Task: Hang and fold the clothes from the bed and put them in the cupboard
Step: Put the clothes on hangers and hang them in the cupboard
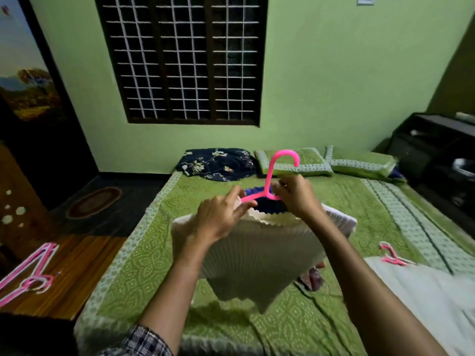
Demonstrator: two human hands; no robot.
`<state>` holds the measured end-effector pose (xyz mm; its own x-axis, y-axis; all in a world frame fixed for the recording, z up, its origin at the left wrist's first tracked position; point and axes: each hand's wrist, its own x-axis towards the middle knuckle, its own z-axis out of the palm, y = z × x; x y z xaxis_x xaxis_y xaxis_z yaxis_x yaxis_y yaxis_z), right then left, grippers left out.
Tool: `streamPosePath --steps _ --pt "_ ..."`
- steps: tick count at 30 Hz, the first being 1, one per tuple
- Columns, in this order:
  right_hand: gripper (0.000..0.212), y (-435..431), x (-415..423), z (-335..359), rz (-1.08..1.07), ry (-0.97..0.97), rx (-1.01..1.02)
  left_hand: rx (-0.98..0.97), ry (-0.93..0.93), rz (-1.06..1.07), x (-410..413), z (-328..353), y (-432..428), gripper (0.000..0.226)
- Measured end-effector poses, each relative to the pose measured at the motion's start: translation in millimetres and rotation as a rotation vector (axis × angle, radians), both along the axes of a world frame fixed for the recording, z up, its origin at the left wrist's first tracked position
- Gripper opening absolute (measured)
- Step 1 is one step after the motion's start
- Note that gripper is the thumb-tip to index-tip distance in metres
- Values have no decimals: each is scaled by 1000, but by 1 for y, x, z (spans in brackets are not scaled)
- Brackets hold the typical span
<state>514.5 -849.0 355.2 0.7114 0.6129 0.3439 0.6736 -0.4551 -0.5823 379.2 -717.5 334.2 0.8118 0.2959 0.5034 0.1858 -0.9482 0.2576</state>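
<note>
My left hand (220, 217) and right hand (295, 197) each pinched the neckline of the cream garment (259, 255) over the pink hanger (272, 173), raised off the bed (144, 253) so the fabric hung straight.

Between our left hand (218, 217) and right hand (295, 196) we see a bright pink hanger (272, 176). Below both hands is a cream pleated garment (257, 253), finely ribbed, with dark blue at its neck. Under the hands the bedspread (144, 265) is green, dotted in pale swirls. Beyond the hands we see a navy cloth (218, 163) with cream flowers and green pillows (293, 163). Left of our left hand are pink spare hangers (28, 273) on brown wood. Right of our right hand is a pink single hanger (390, 255), by a white cloth (424, 304).
</note>
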Motion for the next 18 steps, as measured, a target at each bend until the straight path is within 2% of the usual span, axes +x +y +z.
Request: streamPosePath --steps 4,7,8,10,12,16,18 --pt "36 -71 -10 8 -30 -43 104 110 -137 -44 0 -1 -61 46" --pt "40 -132 -23 14 -35 -129 105 65 -221 -72 10 -3 -100 37" --pt "43 -152 -24 11 -102 -200 21 8 -222 -91 12 -6 -114 37" --pt "63 -199 -23 -1 -282 -384 -224 -109 -201 -123 19 -11 -144 44" --pt "72 -243 -18 -17 -344 -390 -348 -150 -173 -165 27 -18 -179 45" --pt "39 -318 -11 -40 -374 -337 -392 -179 -85 -203 39 -31 -253 39" --pt "34 -352 -10 -44 -396 -269 -408 -159 -14 -207 45 -38 -286 39"
